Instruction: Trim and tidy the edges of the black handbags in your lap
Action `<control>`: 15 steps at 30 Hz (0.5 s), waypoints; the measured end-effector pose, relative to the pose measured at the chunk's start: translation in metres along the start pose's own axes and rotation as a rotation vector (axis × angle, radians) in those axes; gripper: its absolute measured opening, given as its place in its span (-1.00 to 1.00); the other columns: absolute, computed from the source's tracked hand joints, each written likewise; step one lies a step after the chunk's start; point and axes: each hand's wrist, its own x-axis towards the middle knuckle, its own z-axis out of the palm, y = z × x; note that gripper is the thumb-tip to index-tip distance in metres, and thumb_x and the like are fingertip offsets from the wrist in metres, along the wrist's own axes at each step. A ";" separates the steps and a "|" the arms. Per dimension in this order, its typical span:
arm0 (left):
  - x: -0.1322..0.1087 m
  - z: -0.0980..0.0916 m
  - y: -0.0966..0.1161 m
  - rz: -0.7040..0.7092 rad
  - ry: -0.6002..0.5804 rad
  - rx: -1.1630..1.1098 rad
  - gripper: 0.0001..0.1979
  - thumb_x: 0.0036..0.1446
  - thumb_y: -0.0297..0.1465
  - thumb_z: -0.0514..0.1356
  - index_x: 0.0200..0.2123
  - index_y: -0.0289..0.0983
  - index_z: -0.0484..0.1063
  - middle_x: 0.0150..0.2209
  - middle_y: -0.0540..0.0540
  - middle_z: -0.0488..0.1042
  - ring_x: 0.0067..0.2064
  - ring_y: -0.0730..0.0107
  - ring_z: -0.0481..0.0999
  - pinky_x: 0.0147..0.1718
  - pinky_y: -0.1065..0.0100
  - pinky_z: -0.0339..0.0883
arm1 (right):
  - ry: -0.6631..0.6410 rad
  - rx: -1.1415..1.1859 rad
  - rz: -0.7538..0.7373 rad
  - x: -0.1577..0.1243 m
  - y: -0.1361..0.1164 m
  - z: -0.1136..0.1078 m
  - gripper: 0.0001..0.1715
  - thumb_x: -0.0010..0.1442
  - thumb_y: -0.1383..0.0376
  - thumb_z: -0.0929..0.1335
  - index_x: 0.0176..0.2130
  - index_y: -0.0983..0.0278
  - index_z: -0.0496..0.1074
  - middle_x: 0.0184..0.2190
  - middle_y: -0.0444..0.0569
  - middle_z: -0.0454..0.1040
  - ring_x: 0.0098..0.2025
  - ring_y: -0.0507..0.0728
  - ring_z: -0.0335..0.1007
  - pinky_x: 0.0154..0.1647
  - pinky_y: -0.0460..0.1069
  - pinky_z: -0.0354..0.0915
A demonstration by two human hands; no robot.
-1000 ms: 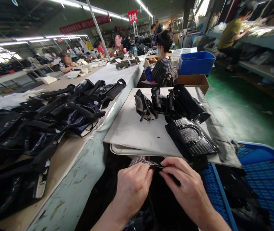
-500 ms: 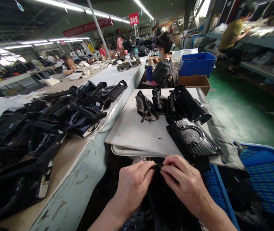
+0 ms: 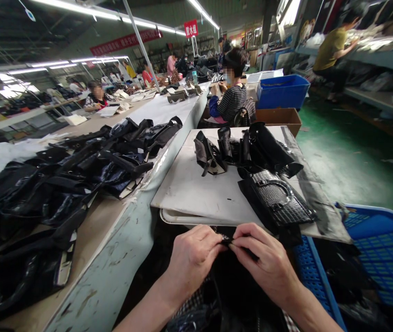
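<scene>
My left hand (image 3: 191,260) and my right hand (image 3: 268,263) meet fingertip to fingertip at the bottom centre, both pinched on the top edge of a black bag piece (image 3: 229,272) held in my lap. Checked fabric (image 3: 196,299) shows under my left wrist. Just beyond my hands lies a white board (image 3: 196,189) with a black woven-texture bag with a handle (image 3: 279,198) at its near right and several black bag pieces (image 3: 244,147) standing further back.
A long worktable (image 3: 113,258) on my left carries a heap of glossy black bag parts (image 3: 61,184). A blue crate (image 3: 376,249) sits at my right. A seated person in a striped top (image 3: 231,94) works ahead; other people work farther off.
My hands stay pinched together on the black piece; the checked fabric edge above my left hand is now covered. The view has shifted slightly.
</scene>
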 end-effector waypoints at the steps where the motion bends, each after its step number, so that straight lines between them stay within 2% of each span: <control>1: 0.000 0.000 0.000 0.009 0.001 -0.010 -0.94 0.20 -0.49 0.21 -0.29 -0.25 0.49 -0.36 -0.01 0.52 -0.30 0.32 0.48 -0.34 0.35 0.34 | 0.007 -0.002 0.006 0.000 0.000 0.000 -0.84 0.23 0.50 0.31 -0.32 0.29 0.44 -0.31 -0.01 0.44 -0.31 0.07 0.41 -0.31 -0.04 0.40; 10: 0.006 0.000 0.002 0.013 -0.049 -0.030 -0.94 0.19 -0.48 0.23 -0.26 -0.26 0.49 -0.31 -0.03 0.55 -0.25 0.30 0.50 -0.25 0.33 0.39 | 0.055 0.041 0.107 -0.003 0.000 0.002 -0.86 0.23 0.47 0.32 -0.33 0.26 0.42 -0.31 -0.04 0.44 -0.29 0.06 0.42 -0.28 -0.05 0.40; 15: 0.009 0.003 -0.004 0.127 -0.006 -0.041 -0.85 0.27 -0.46 0.12 -0.23 -0.30 0.51 -0.33 -0.08 0.56 -0.28 0.34 0.51 -0.26 0.33 0.39 | 0.059 0.064 0.141 -0.003 -0.001 0.002 -0.87 0.24 0.44 0.31 -0.33 0.24 0.40 -0.32 -0.06 0.44 -0.29 0.06 0.42 -0.27 -0.06 0.40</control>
